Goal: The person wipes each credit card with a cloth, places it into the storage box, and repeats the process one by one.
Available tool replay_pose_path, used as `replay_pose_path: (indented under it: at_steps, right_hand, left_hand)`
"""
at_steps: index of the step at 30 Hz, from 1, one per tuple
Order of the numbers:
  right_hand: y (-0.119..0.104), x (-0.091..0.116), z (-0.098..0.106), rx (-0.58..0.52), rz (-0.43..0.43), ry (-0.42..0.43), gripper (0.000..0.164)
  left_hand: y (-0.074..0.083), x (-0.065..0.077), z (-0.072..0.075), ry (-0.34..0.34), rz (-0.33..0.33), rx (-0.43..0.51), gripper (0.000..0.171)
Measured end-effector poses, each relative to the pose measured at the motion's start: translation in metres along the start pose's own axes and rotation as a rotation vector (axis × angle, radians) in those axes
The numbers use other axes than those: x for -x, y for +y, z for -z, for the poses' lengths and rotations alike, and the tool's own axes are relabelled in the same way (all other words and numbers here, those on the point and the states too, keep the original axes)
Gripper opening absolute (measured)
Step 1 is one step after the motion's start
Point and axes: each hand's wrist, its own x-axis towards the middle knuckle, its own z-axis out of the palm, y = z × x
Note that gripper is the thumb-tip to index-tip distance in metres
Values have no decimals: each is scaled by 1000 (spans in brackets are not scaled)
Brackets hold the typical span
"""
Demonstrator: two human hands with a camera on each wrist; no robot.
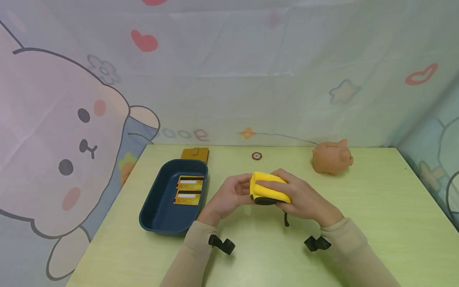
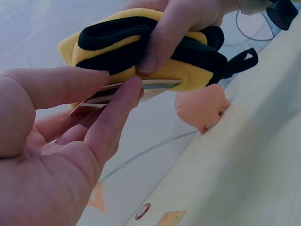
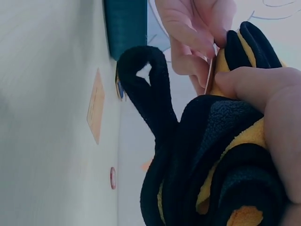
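Note:
Both hands meet over the middle of the table in the head view. My right hand [image 1: 303,195] grips a folded yellow cloth [image 1: 267,185] with black edging, its thumb pressing on the folds. A black hanging loop [image 3: 146,75] sticks out from the cloth. My left hand [image 1: 231,195] pinches a thin card [image 2: 162,84] with a grey stripe, at the underside of the cloth. In the left wrist view the card lies against the cloth, partly covered by my fingers [image 2: 113,117]. Seen edge-on, the card shows as a thin line in the right wrist view.
To the left stands a dark blue tray [image 1: 157,221] holding two yellow cards [image 1: 190,183]. A mustard wallet [image 1: 199,153] lies behind it. Farther back are a round chip [image 1: 256,156] and a piggy bank [image 1: 331,157]. An orange card [image 3: 96,107] lies on the table.

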Motion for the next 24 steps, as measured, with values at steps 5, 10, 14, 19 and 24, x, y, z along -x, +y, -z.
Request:
replay_pose_path:
  at_steps: [5,10,14,19,24]
  right_hand:
    - [-1,0,2,18,-9,10,66]
    - [0,1,6,44,-15,2,64]
    - [3,2,8,53,-22,0,62]
    - [8,4,12,44,-29,4,60]
    - [12,6,14,22,-32,-1,59]
  left_hand:
    - [9,3,-1,50,0,58,61]
    - [13,4,-2,90,15,87,58]
    - [13,3,-2,122,24,88,55]
    - [15,3,-2,152,22,103,54]
    - [17,4,-2,162,29,122,52]
